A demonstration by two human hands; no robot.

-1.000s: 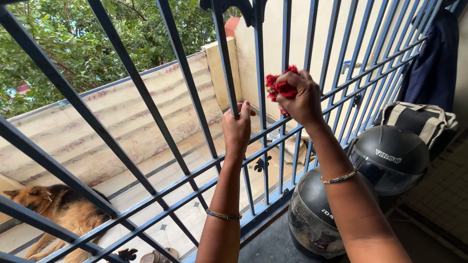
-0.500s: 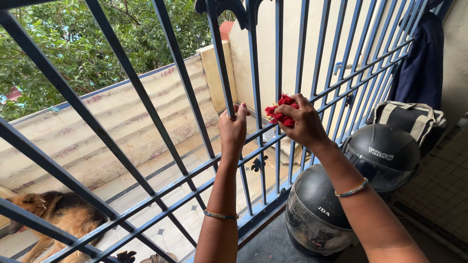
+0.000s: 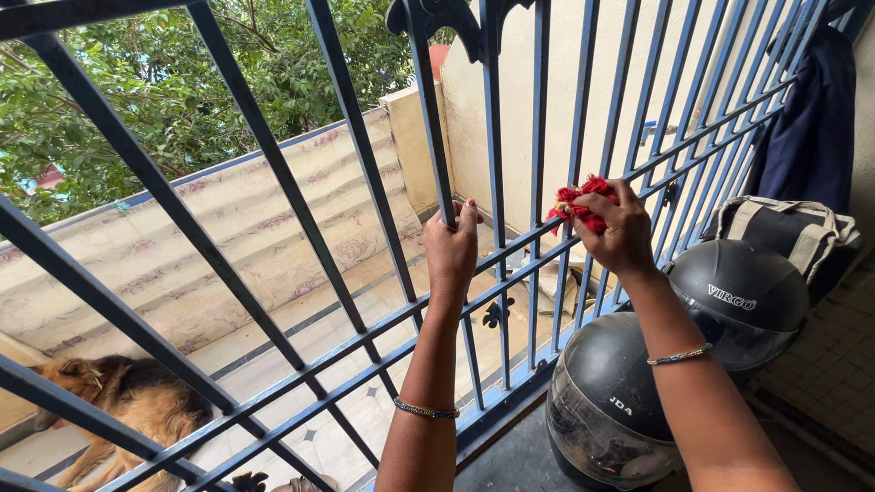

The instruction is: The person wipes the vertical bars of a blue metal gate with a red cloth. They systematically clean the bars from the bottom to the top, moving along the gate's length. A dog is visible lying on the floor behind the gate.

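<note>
**Red cloth pressed to a blue window grille**

A person stands at a blue metal grille [image 3: 273,173], both arms raised to it. The left hand [image 3: 453,246] is closed around one upright bar near the middle of the grille, fingers wrapped behind it and thumb in front, just above the place where a slanting crossbar meets the upright. A thin beaded bangle [image 3: 424,411] sits on that wrist.

The right hand [image 3: 620,232] is a little further right, and its fingers are bunched tight on a crumpled red cloth [image 3: 581,202]. The cloth sticks out past the fingertips and lies against the bars, touching the grille where the upright crosses the slanting rail. A second bangle [image 3: 679,354] circles the right wrist.

On the near side of the grille, low and to the right, two dark helmets stand side by side: one glossy helmet [image 3: 606,401] right under the right forearm, and a matte helmet [image 3: 743,296] just beyond it. Behind them rests a dark bag with pale straps [image 3: 788,228], and a navy garment [image 3: 816,109] hangs at the far right edge.

Beyond the bars, a tan and black dog [image 3: 118,401] lies on a tiled floor at the lower left. A pale patterned wall [image 3: 228,237] runs behind it, with green trees [image 3: 137,82] above.
</note>
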